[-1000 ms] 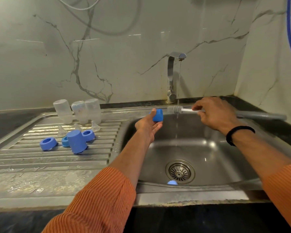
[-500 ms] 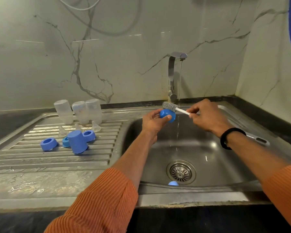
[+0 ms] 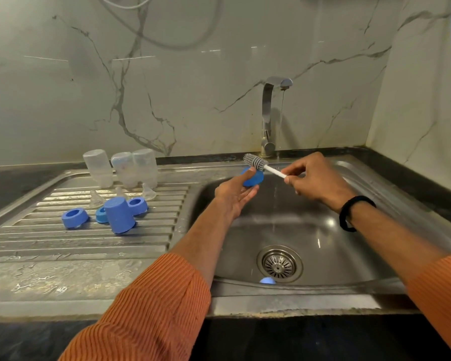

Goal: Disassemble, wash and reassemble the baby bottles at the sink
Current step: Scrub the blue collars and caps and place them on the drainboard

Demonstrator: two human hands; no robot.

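My left hand (image 3: 235,195) holds a blue bottle cap (image 3: 254,177) over the left side of the sink basin (image 3: 323,246). My right hand (image 3: 315,179) pinches the white handle of a grey bottle brush (image 3: 255,162), whose bristle head lies against the top of the cap. On the draining board (image 3: 76,243) stand three clear bottles (image 3: 123,169) upside down, with clear teats (image 3: 149,192) in front of them, three blue collar rings (image 3: 74,217) and another blue cap (image 3: 119,215). A further blue piece (image 3: 267,280) lies at the basin's near edge.
The tap (image 3: 270,115) at the back of the sink lets a thin stream of water fall into the basin, right of the cap. The drain strainer (image 3: 279,264) sits in the basin's middle. Marble walls close off the back and right side.
My right hand turned the brush around and brought its head from under the tap onto the blue cap. My left hand tilted the cap and lifted it slightly toward the brush.
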